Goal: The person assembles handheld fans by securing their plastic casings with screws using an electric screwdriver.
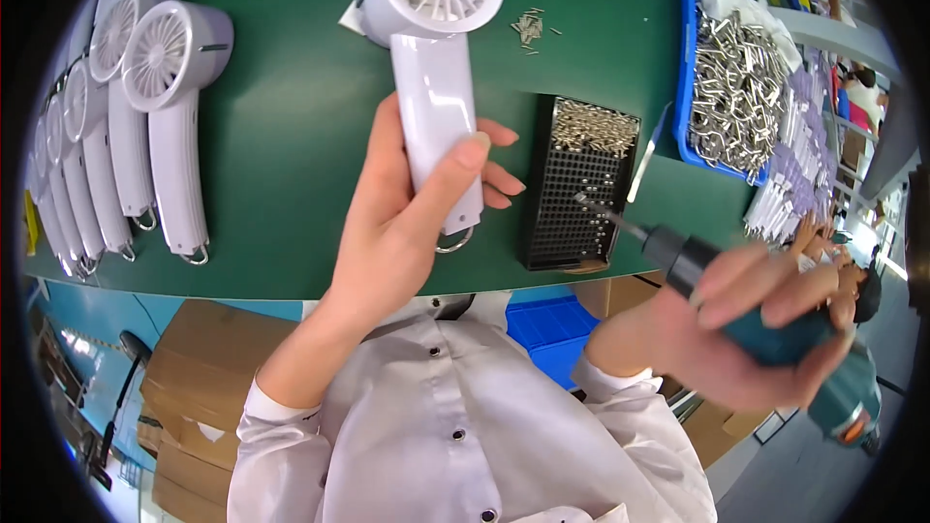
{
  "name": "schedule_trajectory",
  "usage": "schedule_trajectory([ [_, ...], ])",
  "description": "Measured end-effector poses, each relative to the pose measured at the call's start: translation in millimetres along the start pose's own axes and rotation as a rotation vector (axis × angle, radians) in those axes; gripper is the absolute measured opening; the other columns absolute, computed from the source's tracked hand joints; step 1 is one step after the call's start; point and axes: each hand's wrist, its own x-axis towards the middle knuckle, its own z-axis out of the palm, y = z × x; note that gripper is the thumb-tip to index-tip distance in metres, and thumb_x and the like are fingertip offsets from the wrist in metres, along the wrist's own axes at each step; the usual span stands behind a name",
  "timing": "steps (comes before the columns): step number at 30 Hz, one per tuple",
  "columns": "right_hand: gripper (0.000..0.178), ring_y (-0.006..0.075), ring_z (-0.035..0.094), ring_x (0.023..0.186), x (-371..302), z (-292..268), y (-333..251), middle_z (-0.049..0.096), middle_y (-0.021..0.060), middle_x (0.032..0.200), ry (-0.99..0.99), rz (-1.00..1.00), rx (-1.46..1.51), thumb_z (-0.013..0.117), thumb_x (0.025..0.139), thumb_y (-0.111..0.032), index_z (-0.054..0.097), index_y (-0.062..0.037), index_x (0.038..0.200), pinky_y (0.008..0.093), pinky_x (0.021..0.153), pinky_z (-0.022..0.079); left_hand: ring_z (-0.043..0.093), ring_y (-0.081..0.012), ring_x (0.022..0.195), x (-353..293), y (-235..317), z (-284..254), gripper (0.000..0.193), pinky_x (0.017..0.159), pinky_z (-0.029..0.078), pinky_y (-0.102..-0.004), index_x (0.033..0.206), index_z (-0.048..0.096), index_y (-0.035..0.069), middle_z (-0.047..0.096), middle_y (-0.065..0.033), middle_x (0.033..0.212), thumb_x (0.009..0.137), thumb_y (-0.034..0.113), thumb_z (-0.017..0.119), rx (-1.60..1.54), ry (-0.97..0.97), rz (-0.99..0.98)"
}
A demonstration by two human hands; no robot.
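My left hand [397, 218] is wrapped round the handle of a white handheld fan [433, 87], its round grille turned up and a small metal loop at the handle's lower end. In my right hand [746, 329] is a dark green electric screwdriver [790, 334], somewhat blurred. Its thin bit points left, with the tip over a black screw tray [547, 232]. Small screws [593, 128] are heaped at the tray's far end, and some sit in its rows of holes. Whether a screw is on the bit cannot be made out.
Several similar white fans [174, 136] lie in a row at the left. Loose pins [529, 29] lie beyond my left hand. A blue bin [686, 87] of metal hooks stands at the right, beside tweezers [647, 157]. Cardboard boxes [208, 358] are below the table edge. Other people sit far right.
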Motion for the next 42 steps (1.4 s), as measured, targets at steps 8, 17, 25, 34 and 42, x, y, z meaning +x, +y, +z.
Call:
schedule_trajectory([
  [8,0.037,0.0182,0.038,0.037,-22,27,13,0.047,0.0082,0.074,-0.331,0.065,0.071,0.046,0.097,-0.035,0.042,-0.0001,0.11,0.0347,0.035,0.042,0.065,-0.0164,0.084,-1,-1,-7,0.035,0.072,0.053,-0.0296,0.126,0.036,-0.001,0.06,-0.0125,0.108,0.099,0.016,0.052,0.005,-0.013,-0.002],
  [17,0.038,0.0194,0.039,0.036,-20,25,13,0.046,0.0092,0.072,-0.318,0.063,0.035,0.046,0.097,-0.035,0.043,0.0001,0.111,0.0344,0.034,0.042,0.065,-0.0181,0.084,0,1,-5,0.038,0.072,0.053,-0.0307,0.128,0.036,0.0,0.059,-0.0143,0.111,0.099,0.019,0.052,0.004,-0.033,0.001],
  [25,0.038,0.0197,0.041,0.037,-26,28,21,0.047,0.0094,0.073,-0.362,0.073,0.01,0.045,0.097,-0.035,0.043,-0.0007,0.112,0.0336,0.034,0.042,0.065,-0.0204,0.084,0,-1,-6,0.039,0.073,0.053,-0.0322,0.129,0.035,0.0,0.059,-0.0169,0.113,0.1,0.021,0.052,0.009,-0.019,0.009],
  [34,0.04,0.0207,0.044,0.037,-37,34,30,0.048,0.0102,0.072,-0.285,-0.021,0.036,0.045,0.098,-0.037,0.04,-0.0006,0.113,0.033,0.035,0.044,0.064,-0.0155,0.085,1,-3,-7,0.04,0.072,0.052,-0.0293,0.129,0.034,0.0,0.059,-0.0117,0.109,0.099,0.019,0.053,-0.044,-0.024,0.013],
  [42,0.038,0.0218,0.046,0.038,-39,33,35,0.048,0.0114,0.07,-0.281,-0.079,0.063,0.048,0.097,-0.034,0.038,-0.0003,0.111,0.0328,0.034,0.047,0.063,-0.0155,0.086,3,0,-9,0.041,0.072,0.052,-0.0292,0.129,0.033,0.0,0.059,-0.0115,0.109,0.1,0.02,0.053,-0.058,-0.039,0.013],
])
